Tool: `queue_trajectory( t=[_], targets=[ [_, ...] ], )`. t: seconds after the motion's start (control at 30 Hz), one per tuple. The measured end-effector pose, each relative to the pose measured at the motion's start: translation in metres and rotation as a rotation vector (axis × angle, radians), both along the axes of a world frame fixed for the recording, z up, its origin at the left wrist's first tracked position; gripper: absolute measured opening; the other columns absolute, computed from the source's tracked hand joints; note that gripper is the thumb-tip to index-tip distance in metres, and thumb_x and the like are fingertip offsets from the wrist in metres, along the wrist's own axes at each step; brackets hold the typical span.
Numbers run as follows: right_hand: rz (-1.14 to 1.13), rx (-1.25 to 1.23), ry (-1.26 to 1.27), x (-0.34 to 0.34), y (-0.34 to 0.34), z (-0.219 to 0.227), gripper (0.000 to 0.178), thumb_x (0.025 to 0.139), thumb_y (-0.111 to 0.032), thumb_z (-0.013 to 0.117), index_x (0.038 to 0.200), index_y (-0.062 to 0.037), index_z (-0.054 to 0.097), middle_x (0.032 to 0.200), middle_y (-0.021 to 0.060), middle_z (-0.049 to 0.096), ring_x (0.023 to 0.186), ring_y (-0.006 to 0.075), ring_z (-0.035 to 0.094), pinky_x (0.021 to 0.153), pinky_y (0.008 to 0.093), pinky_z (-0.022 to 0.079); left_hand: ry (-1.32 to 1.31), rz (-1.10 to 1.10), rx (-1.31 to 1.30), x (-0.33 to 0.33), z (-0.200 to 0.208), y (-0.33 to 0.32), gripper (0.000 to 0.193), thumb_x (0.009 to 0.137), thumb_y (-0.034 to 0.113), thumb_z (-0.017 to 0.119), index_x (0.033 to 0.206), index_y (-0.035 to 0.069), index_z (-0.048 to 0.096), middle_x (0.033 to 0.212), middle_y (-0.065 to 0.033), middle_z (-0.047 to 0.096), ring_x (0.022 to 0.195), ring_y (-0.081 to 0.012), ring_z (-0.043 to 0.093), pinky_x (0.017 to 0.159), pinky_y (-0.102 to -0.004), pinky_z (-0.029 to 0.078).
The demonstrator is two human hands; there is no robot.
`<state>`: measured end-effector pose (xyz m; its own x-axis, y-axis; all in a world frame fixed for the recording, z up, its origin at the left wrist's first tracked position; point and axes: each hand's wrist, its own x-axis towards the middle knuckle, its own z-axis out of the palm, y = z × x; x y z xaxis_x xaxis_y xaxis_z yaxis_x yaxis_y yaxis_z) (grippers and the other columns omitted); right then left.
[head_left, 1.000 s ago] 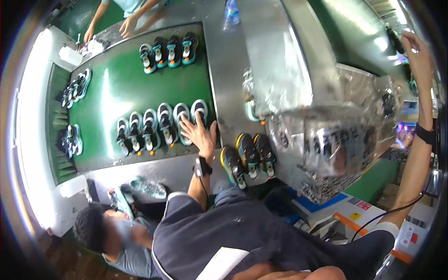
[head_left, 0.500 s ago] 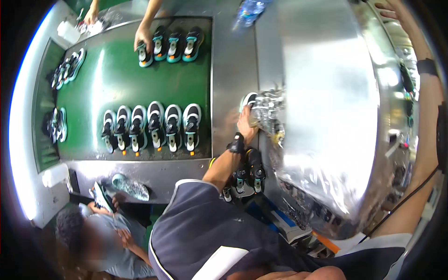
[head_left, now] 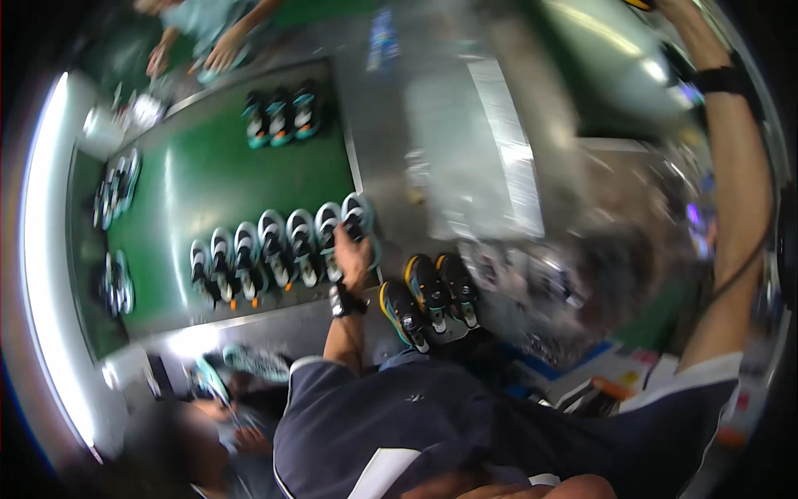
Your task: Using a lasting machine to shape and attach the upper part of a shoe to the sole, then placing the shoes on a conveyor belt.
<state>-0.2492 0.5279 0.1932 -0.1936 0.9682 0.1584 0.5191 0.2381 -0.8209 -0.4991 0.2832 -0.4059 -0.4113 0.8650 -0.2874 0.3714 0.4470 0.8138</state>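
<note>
The head view looks down on a long green belt worktop (head_left: 208, 183) with shoes standing on it. The left hand (head_left: 353, 258) reaches out over the near edge of the belt and rests on the last white and teal sports shoe (head_left: 359, 223) at the right end of a row. The picture is blurry there, so I cannot tell if the fingers are closed around the shoe or just lying on it. A dark watch (head_left: 345, 301) sits on that wrist. The row of white and teal shoes (head_left: 266, 254) has about seven shoes standing side by side, so most of this row looks filled. Just beside the belt, on the grey metal ledge (head_left: 391, 166), three dark shoes with yellow trim (head_left: 428, 295) wait near the person's body, not yet on the green belt. The right hand (head_left: 665, 8) is lifted high up at the top right edge, and I cannot tell if it holds anything. Far up the belt stand three more teal shoes (head_left: 281, 116), and another person's hands (head_left: 195, 54) work at that end. More shoes (head_left: 116, 187) sit along the left side.
</note>
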Motion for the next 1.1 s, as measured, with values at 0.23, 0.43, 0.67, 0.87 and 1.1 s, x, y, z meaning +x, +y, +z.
queue_trajectory(
  t=[0.23,0.43,0.67,0.87,1.1],
  targets=[
    [-0.319,0.534,-0.280,0.104,-0.248,-0.006,0.048,0.067,-0.006,0.070,0.113,0.0006,0.057,0.081,0.0082,0.064,0.072,0.0172,0.060,0.065,0.0253,0.048,0.382,-0.187,0.254,-0.010,0.017,-0.042,0.092,0.068,0.016,0.078,0.142,-0.003,0.027,0.141,-0.0262,0.035,0.130,-0.0414,0.036,0.110,-0.0449,0.028],
    [-0.339,0.526,-0.295,0.155,-0.516,-0.071,0.057,0.063,-0.009,0.065,0.118,-0.0073,0.054,0.108,0.0066,0.060,0.100,0.0200,0.058,0.095,0.0342,0.041,-0.464,-0.872,0.290,0.104,0.159,-0.115,0.033,0.088,0.020,0.064,0.110,-0.004,0.061,0.101,-0.0150,0.067,0.097,-0.0255,0.061,0.092,-0.0349,0.045],
    [-0.424,0.162,-0.353,0.134,-0.744,-0.146,0.039,0.069,0.001,0.066,0.105,-0.0130,0.059,0.106,0.0030,0.061,0.114,0.0227,0.055,0.113,0.0567,0.012,-1.333,-1.627,-0.937,0.254,0.297,-0.297,0.092,0.088,0.073,0.021,0.141,-0.002,0.032,0.128,-0.0291,0.051,0.112,-0.0427,0.055,0.092,-0.0511,0.049],
    [-1.402,0.404,-0.422,0.101,-0.913,-0.215,0.054,0.070,0.005,0.064,0.120,-0.0114,0.057,0.132,0.0067,0.052,0.124,0.0285,0.048,0.108,0.0400,0.035,-1.318,-1.806,-1.154,0.332,0.301,-0.461,0.057,0.099,0.043,0.032,0.134,-0.001,0.042,0.118,-0.0198,0.059,0.099,-0.0304,0.062,0.084,-0.0444,0.052],
    [-2.075,0.681,0.632,0.074,-1.048,-0.302,0.063,0.076,-0.022,0.074,0.130,-0.0003,0.049,0.117,0.0106,0.058,0.107,0.0178,0.055,0.093,0.0300,0.044,-1.020,-2.173,-0.442,0.390,0.290,-0.660,0.065,0.092,0.024,0.060,0.143,-0.005,0.031,0.132,-0.0154,0.051,0.117,-0.0209,0.051,0.101,-0.0307,0.038]
  ],
)
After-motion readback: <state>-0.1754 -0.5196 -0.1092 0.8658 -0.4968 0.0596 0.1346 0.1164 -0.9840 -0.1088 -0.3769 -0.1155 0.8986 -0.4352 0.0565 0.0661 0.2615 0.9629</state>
